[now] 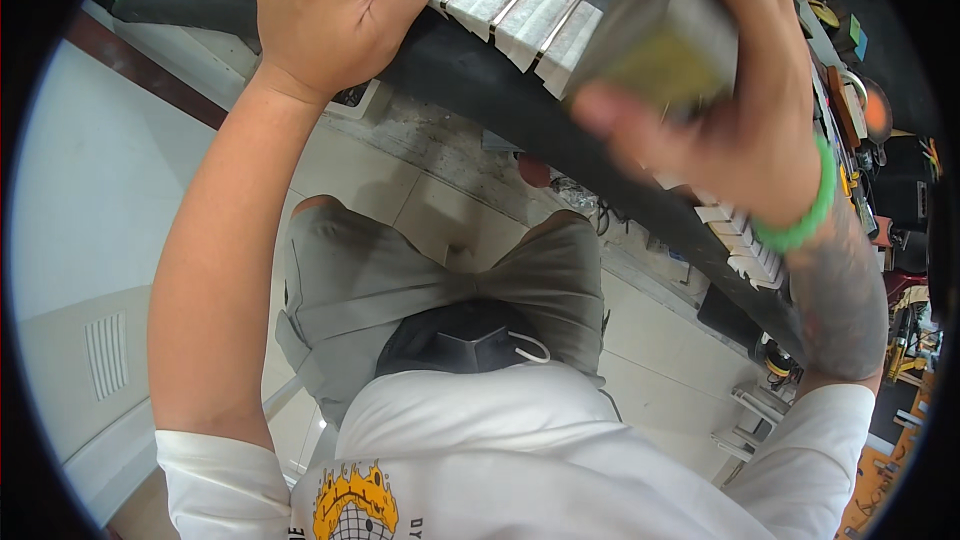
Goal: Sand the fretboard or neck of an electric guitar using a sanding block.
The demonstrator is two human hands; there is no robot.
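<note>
Left hand [335, 10]: curled over the near edge of the neck, thumb pressed on a pale panel; fingers bent, gripping.
Right hand [720, 90]: clamped round one block, fingers above, thumb beneath; one green bead bracelet [808, 220] on the wrist.
Block [655, 40]: rectangular, grey sides, dull yellow-green face; blurred; held over the neck at the right.
Neck [520, 15]: one long guitar neck lying slantwise along the bench; pale, grainy panels split by thin metal strips, about six panels showing between the hands; more showing below the right wrist.
Bench [480, 90]: one dark, matt edge, running top left to lower right.
Floor [450, 210]: pale glossy tiles; dusty under the bench.
</note>
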